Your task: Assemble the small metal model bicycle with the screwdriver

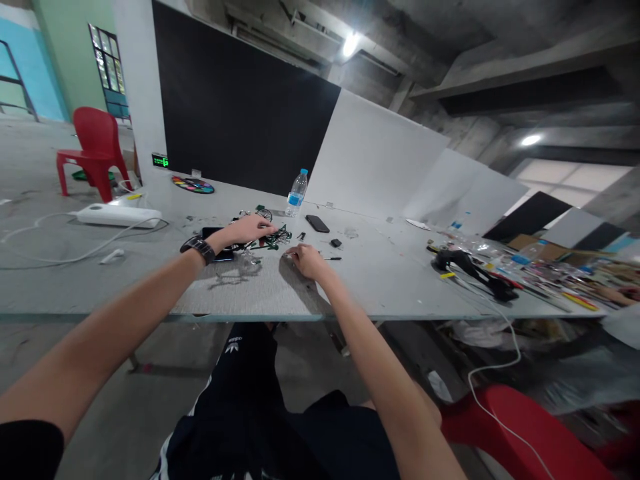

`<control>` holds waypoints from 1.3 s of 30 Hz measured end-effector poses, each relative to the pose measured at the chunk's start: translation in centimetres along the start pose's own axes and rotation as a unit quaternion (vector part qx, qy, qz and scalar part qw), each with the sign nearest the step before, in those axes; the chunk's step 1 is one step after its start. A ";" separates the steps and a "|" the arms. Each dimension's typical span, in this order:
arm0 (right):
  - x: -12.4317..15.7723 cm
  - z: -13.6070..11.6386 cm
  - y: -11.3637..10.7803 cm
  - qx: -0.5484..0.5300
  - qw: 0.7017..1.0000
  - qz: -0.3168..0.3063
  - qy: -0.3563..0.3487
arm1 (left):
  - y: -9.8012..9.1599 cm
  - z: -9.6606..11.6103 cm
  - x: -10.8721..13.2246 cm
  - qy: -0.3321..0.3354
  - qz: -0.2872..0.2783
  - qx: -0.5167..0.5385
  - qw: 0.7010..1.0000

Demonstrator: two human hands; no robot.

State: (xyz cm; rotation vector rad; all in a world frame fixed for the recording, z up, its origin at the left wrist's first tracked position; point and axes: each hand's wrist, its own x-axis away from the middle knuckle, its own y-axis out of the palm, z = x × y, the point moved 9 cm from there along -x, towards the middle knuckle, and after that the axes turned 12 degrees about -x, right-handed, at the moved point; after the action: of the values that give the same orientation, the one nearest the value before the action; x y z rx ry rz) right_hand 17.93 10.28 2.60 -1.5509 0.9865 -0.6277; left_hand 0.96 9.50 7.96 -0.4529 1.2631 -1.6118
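Note:
My left hand (247,229) is palm down over a cluster of small parts, its fingers stretched to the right. Right beside its fingertips lie dark green parts that look like a miniature bicycle frame (283,234). Behind the hand a small spoked wheel (264,215) shows. My right hand (306,260) is low over the tabletop, fingers curled together at the tips. Whatever they pinch is too small to name. A thin dark pen-like rod (332,259) sticks out beyond that hand. Under my left wrist is a dark flat device (225,255), partly covered.
A water bottle (297,193) stands behind the parts, with a black phone (317,223) and a small black block (336,243) to its right. At left are a white power strip (119,215) with cables and a colourful disc (193,185). Tools and bottles crowd the table's right end.

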 end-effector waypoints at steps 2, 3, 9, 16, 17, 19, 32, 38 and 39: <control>0.0 0.1 0.1 0.001 1.000 -0.004 -0.001 | 0.0 0.2 0.1 0.000 -0.001 -0.011 1.000; 0.0 0.1 0.1 0.001 1.000 -0.005 -0.001 | -0.1 0.3 0.2 0.002 0.000 -0.015 1.000; 0.2 0.3 0.1 -0.008 1.000 -0.004 0.000 | 0.0 0.6 0.3 0.000 -0.008 -0.032 0.999; 0.3 0.2 -0.1 -0.015 1.000 -0.006 0.008 | 0.3 0.2 0.2 -0.011 -0.023 -0.027 0.999; 0.3 0.2 -0.1 -0.013 1.000 -0.009 0.011 | 0.5 0.1 0.2 -0.013 -0.028 -0.025 0.999; 0.4 0.0 -0.2 -0.010 1.000 -0.011 0.011 | 0.6 0.0 0.2 -0.016 -0.035 -0.025 0.999; 0.3 -0.5 -0.3 -0.028 1.000 -0.003 -0.001 | 0.6 0.2 0.1 -0.007 -0.031 -0.044 0.999; 0.1 -0.6 -0.1 -0.026 1.000 -0.008 0.000 | 0.6 0.1 0.2 -0.009 -0.031 -0.035 0.999; 0.1 -0.6 -0.1 -0.025 1.000 -0.009 0.001 | 0.6 0.1 0.2 -0.009 -0.031 -0.035 0.999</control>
State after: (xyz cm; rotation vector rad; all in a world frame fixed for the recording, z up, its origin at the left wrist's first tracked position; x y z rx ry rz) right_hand 17.48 9.87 2.81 -1.6050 0.9977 -0.6226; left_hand 1.26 9.30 7.45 -0.5540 1.3068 -1.6153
